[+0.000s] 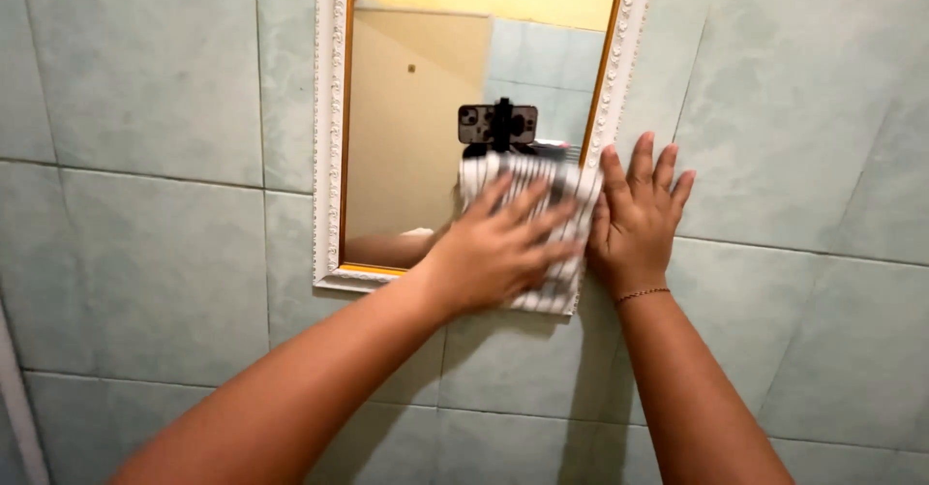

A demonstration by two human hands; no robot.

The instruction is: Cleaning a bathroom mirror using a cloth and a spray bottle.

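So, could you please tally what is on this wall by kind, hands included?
Mirror, white ornate frame: 1
Striped cloth, pressed on the glass: 1
Hands, left hand on the cloth, right hand flat beside it: 2
Total: 4

wall: pale green tiles (145, 204) | grout: grey lines | light: soft, indoor

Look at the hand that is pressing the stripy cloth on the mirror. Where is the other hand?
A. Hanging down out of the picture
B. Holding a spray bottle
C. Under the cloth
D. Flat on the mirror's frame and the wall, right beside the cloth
D. The left hand presses the striped cloth on the mirror, while the right hand lies open, fingers spread, on the white frame edge and the green tiled wall.
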